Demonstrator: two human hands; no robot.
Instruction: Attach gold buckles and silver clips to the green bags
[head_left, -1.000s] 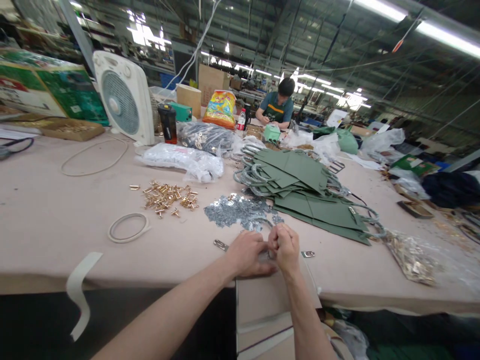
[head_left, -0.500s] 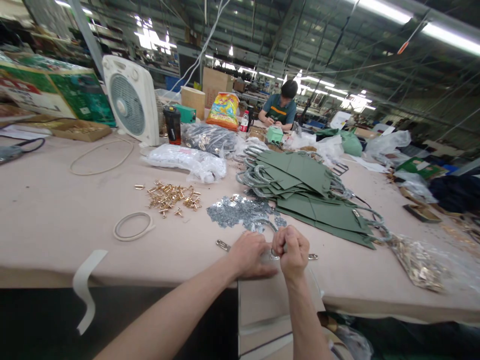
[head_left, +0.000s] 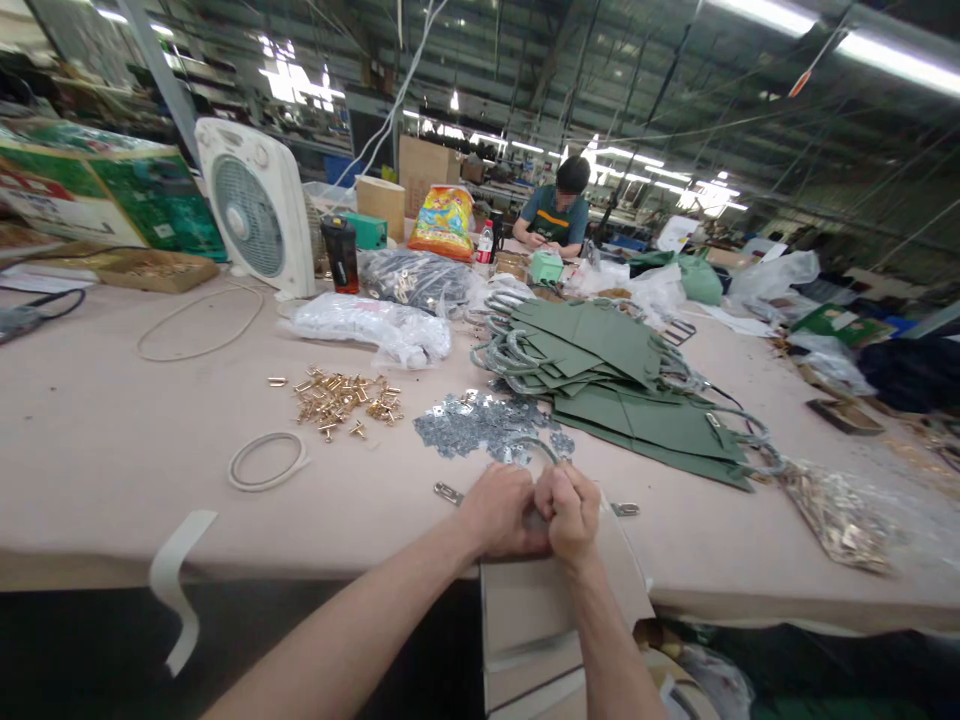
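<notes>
My left hand (head_left: 501,514) and my right hand (head_left: 571,511) are pressed together at the near table edge, fingers curled round something small that I cannot make out. A grey looped handle (head_left: 541,447) arches out just beyond them. A silver metal clasp (head_left: 448,492) lies left of the hands and another (head_left: 625,509) to the right. Just past the hands are a heap of small silver plates (head_left: 480,422) and a scatter of gold fittings (head_left: 341,395). A stack of green bags with grey handles (head_left: 615,385) lies further right.
A white fan (head_left: 255,208), clear plastic bags (head_left: 371,325), a black bottle (head_left: 340,252) and a cardboard box (head_left: 380,200) stand at the back. A white tape ring (head_left: 266,460) lies left. A bag of gold parts (head_left: 836,520) lies right. Another person (head_left: 559,210) sits across the table.
My two hands have closed tighter together and shifted slightly toward me; the head camera swayed a little. Nothing else on the table moved.
</notes>
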